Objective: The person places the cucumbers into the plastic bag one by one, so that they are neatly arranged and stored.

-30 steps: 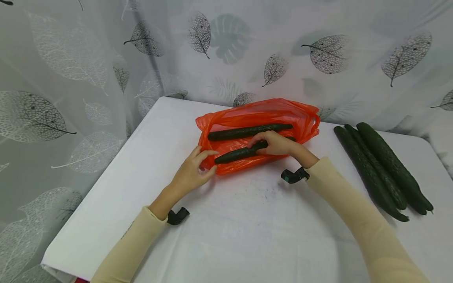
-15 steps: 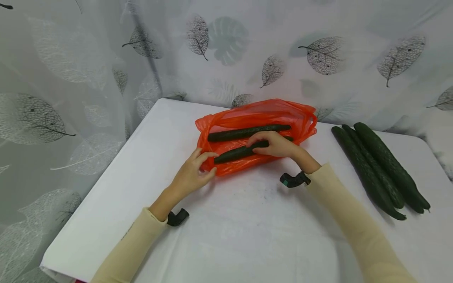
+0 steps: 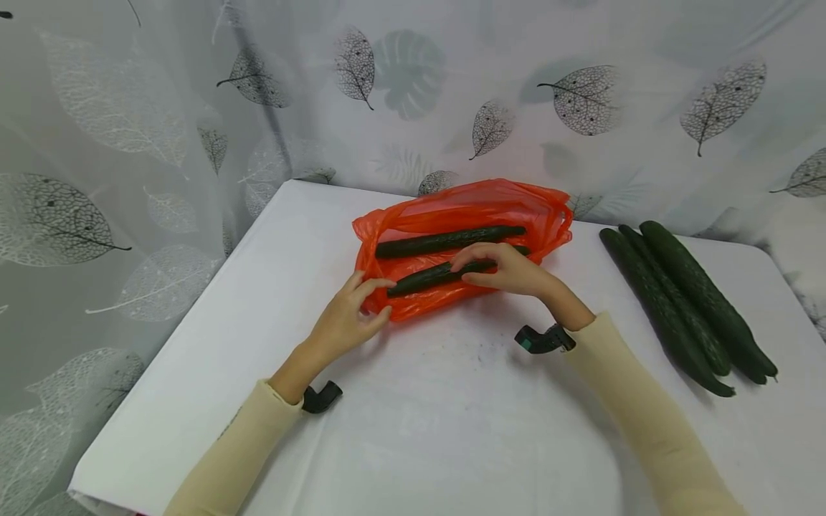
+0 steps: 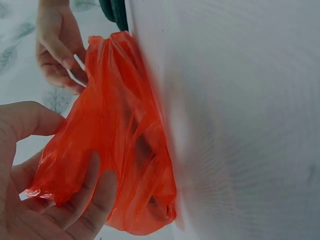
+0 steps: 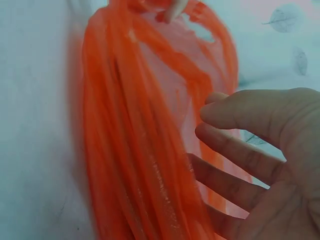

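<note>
In the head view an orange-red plastic bag [image 3: 497,199] lies on its side, mouth toward me, with two dark green cucumbers in it. My left hand [image 3: 342,319] is at the bag's left edge, index fingertip beside the tip of the front cucumber [image 3: 419,282]. Thumb and fingers stand apart there; in the left wrist view the bag's edge [image 4: 70,155] lies between them. Above the front cucumber my right hand [image 3: 510,271] has its fingers loosely bent. The right wrist view shows those fingers spread beside the bag, pinching nothing. Behind lies the second cucumber [image 3: 452,241].
Three more cucumbers [image 3: 687,308] lie side by side at the right of the white-covered table [image 3: 464,430]. A leaf-patterned curtain [image 3: 413,86] hangs along the back and left. Each wrist wears a small black device, such as the right one [image 3: 542,340].
My right hand has loosened from the front cucumber and shifted slightly right relative to the bag. The left hand keeps its place. The whole head view has drifted a little.
</note>
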The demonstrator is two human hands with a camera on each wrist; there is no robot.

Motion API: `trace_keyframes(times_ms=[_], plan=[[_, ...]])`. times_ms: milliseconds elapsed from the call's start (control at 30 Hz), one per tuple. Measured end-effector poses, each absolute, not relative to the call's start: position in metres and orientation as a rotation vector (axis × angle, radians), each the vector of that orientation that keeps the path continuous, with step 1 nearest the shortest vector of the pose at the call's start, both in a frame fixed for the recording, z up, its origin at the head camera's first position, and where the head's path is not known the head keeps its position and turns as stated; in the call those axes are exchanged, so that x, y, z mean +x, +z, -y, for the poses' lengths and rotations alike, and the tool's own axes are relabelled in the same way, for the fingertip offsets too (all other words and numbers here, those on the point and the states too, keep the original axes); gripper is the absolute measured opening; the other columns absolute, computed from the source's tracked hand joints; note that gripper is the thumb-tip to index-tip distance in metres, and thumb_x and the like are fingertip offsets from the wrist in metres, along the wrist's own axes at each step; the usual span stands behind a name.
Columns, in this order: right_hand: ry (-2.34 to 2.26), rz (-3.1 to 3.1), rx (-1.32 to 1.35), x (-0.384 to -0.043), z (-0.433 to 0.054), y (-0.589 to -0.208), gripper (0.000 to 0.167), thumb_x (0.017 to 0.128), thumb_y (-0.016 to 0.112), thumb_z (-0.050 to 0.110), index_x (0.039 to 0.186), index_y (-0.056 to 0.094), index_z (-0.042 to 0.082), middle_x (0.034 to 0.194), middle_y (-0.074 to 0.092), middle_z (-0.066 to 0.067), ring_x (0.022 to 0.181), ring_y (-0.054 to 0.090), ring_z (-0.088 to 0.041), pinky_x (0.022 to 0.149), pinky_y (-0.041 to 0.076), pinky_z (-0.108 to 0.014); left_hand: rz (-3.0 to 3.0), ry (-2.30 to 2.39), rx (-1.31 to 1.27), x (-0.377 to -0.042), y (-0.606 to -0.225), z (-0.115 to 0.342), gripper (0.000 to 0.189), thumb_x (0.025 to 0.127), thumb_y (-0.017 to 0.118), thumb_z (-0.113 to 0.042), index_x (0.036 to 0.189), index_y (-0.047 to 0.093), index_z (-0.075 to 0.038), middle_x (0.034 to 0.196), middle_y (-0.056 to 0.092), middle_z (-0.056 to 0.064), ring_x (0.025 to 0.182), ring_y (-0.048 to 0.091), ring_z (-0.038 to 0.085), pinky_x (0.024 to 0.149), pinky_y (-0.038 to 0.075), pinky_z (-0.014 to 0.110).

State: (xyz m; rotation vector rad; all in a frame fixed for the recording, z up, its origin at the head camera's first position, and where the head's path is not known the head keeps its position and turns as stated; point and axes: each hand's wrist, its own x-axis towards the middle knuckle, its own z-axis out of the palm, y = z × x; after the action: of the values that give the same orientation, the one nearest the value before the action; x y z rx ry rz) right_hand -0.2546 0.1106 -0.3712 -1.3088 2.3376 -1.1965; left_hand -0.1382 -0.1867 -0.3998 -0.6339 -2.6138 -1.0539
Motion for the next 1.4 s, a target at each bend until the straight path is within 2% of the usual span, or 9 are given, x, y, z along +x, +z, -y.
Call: trace_keyframes(times_ms=[300,500,700,900,967,1400], plan=[[-1.234,-2.328,-1.285,-0.238,-0.121,-0.364,0.021,0.091,0.066,0.005,0.111,0.069,0.001,0.122,0.064,-0.015,0.12,0.055,-0.023,0.099,0.045,-0.045,2.619,-1.028,-0.643,-0.138,-0.402,0.185,0.035,0.086,0.069,-0.011,0.121,0.063,-0.007,0.102,0.05,0.008,0.073,0.054,0.025,0.063,0.047,0.029],[-1.281,-2.323,-1.262,-0.233,-0.128,-0.364,0.022,0.09,0.066,0.003,0.112,0.069,0.001,0.122,0.063,-0.019,0.121,0.054,-0.023,0.097,0.046,-0.049,2.633,-1.034,-0.637,-0.138,-0.401,0.184,0.035,0.086,0.07,-0.011,0.121,0.064,-0.006,0.104,0.05,0.009,0.074,0.055,0.023,0.065,0.052,0.035],[-1.31,-2.357,-1.277,-0.23,-0.139,-0.365,0.023,0.089,0.066,0.001,0.112,0.07,0.002,0.119,0.064,-0.02,0.118,0.055,-0.021,0.095,0.048,-0.029,2.637,-1.031,-0.638,-0.138,-0.401,0.183,0.035,0.086,0.07,-0.012,0.121,0.064,-0.007,0.104,0.05,0.009,0.073,0.055,0.023,0.066,0.052,0.035],[-1.342,-2.399,-1.194,-0.228,-0.153,-0.365,0.022,0.089,0.066,0.001,0.11,0.071,0.003,0.118,0.065,-0.014,0.115,0.054,-0.009,0.089,0.052,-0.032,2.644,-1.001,-0.633,-0.137,-0.402,0.183,0.035,0.086,0.07,-0.012,0.121,0.064,-0.008,0.105,0.05,0.009,0.073,0.053,0.022,0.063,0.048,0.029],[-1.365,-2.391,-1.18,-0.227,-0.156,-0.366,0.021,0.09,0.065,0.0,0.11,0.071,0.002,0.117,0.065,-0.014,0.114,0.054,-0.006,0.088,0.051,-0.028,2.652,-0.997,-0.63,-0.137,-0.402,0.183,0.035,0.086,0.07,-0.012,0.121,0.064,-0.008,0.106,0.05,0.009,0.073,0.053,0.022,0.063,0.047,0.029],[-1.4,-2.421,-1.175,-0.223,-0.185,-0.373,0.023,0.09,0.063,-0.005,0.111,0.069,-0.001,0.114,0.066,-0.016,0.107,0.058,-0.001,0.089,0.049,-0.018,2.663,-1.015,-0.607,-0.138,-0.403,0.182,0.036,0.086,0.071,-0.013,0.121,0.065,-0.009,0.107,0.052,0.011,0.073,0.052,0.026,0.063,0.045,0.03]])
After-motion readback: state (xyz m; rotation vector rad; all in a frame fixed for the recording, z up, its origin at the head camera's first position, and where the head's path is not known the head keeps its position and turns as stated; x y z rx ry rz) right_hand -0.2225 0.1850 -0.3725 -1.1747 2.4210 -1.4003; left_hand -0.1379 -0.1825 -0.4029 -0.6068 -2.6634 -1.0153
